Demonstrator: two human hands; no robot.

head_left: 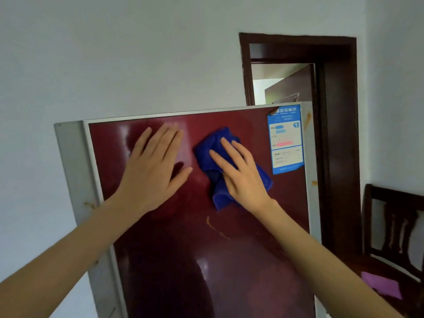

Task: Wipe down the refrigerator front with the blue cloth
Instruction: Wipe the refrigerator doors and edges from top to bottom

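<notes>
The refrigerator front (183, 260) carries an orange streak (216, 228) below the hands, so firm overlapping strokes should reach it. Left hand (156, 161) braces flat, fingers straight, near the upper left corner. Right hand (241, 173) presses the blue cloth (206, 154) flat at upper middle. The top-right corner label (286, 138) shows "1"; the rest is blurred.

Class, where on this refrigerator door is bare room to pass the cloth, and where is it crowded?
Crowded: the top, with left hand, blue cloth under right hand, energy label. Bare: the lower door below them.
</notes>
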